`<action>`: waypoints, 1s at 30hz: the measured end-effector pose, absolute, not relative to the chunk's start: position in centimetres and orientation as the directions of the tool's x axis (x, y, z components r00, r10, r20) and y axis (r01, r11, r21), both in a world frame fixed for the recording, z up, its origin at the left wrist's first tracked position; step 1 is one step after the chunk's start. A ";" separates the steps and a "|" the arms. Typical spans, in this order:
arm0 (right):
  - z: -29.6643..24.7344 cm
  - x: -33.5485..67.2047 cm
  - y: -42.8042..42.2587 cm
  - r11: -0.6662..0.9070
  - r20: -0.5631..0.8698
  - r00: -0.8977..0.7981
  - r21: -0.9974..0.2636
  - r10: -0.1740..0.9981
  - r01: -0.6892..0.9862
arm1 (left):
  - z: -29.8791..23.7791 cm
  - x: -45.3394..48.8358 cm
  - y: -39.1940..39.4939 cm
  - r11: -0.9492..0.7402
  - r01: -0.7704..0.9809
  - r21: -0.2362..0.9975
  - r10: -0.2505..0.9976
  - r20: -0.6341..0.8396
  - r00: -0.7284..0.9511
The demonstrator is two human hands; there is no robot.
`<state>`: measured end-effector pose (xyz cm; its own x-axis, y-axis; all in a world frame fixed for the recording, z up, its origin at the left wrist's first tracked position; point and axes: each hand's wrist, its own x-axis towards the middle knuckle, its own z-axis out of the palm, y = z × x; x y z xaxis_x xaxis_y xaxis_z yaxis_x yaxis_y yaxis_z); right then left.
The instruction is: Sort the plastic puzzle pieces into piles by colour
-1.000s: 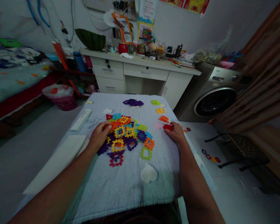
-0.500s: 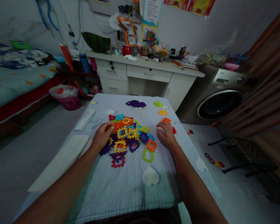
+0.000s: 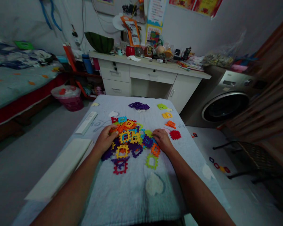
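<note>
A heap of colourful interlocking plastic building pieces (image 3: 135,137) lies mid-table, with square frames and window shapes in yellow, orange, purple, blue, green and red. At its left edge my left hand (image 3: 106,138) has curled fingers closed around an orange piece (image 3: 113,129). My right hand (image 3: 163,139) reaches the heap's right side, fingers stretched toward the green and blue pieces; its fingertips are partly hidden. Right of this hand lie a red piece (image 3: 175,135), an orange piece (image 3: 170,124), yellow pieces (image 3: 167,115) and green pieces (image 3: 162,106), set apart in a column. Purple pieces (image 3: 139,105) form a separate group at the back.
A light blue cloth (image 3: 122,194) covers the table. At the left lie a long white box (image 3: 86,123) and a larger white flat item (image 3: 61,168). Beyond stand a cluttered white desk (image 3: 153,75) and a washing machine (image 3: 217,97). Some pieces (image 3: 218,165) lie on the floor near a chair (image 3: 257,157).
My right hand has moved left from the orange and red pieces to the heap's right edge, uncovering the red piece. My left hand stays at the heap's left edge.
</note>
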<state>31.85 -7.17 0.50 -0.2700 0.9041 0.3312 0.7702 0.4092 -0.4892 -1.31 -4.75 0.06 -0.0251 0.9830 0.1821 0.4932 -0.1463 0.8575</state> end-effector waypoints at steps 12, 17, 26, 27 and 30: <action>0.8 32.6 -7.7 0.204 0.288 0.033 -0.751 0.957 0.628 | 3.3 -1.6 0.3 -0.156 0.500 0.852 0.988 0.131 0.085; 0.8 32.8 -7.7 0.154 0.240 0.081 -0.811 0.967 0.564 | 2.8 -0.7 1.5 -0.147 0.296 0.944 0.957 0.211 -0.198; 0.2 33.0 -7.3 0.136 0.217 0.111 -0.860 0.970 0.492 | 1.8 -1.2 2.7 -0.138 0.227 0.964 0.959 0.187 -0.211; 0.2 33.1 -7.3 0.132 0.214 0.116 -0.864 0.970 0.487 | 1.6 -1.5 2.9 -0.126 0.235 0.964 0.967 0.172 -0.186; 0.3 33.1 -7.4 0.120 0.206 0.129 -0.867 0.970 0.483 | 1.0 -2.2 3.5 -0.099 0.285 0.953 0.979 0.144 -0.143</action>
